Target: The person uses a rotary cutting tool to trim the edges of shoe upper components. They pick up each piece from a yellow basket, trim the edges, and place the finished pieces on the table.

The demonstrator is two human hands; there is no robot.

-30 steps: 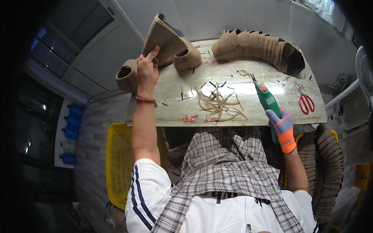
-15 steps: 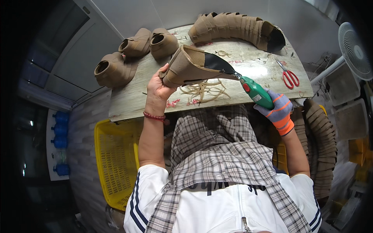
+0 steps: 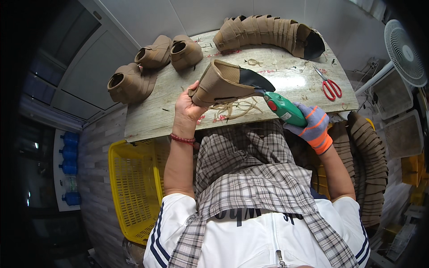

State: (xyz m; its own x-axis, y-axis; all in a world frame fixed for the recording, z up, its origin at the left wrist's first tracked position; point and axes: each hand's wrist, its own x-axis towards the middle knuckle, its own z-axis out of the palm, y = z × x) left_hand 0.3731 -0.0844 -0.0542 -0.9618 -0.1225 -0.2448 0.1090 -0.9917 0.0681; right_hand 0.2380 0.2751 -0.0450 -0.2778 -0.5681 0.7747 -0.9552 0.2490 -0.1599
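Observation:
My bare left hand (image 3: 190,105), with a red bead bracelet at the wrist, grips the closed end of a brown shoe upper (image 3: 221,85) above the table's near edge. The upper's black lining (image 3: 254,78) shows at its open end, pointing right. My right hand (image 3: 314,124), in a grey and orange glove, is wrapped round a green handheld electric cutter (image 3: 289,111) with a red button. The cutter's tip meets the lower edge of the upper near the black lining. Below the upper, a tangle of thin tan strips (image 3: 232,108) lies on the table.
Red-handled scissors (image 3: 330,87) lie on the right of the table (image 3: 152,118). Three brown uppers (image 3: 187,53) stand at the left; a nested row of them (image 3: 268,35) lies at the back. A yellow basket (image 3: 129,187) sits below left, more stacked uppers (image 3: 371,156) below right, beside a fan (image 3: 405,53).
The upper has shifted right and down with my left hand. The cutter has moved left and slightly down, its tip now farther in along the upper's lower edge.

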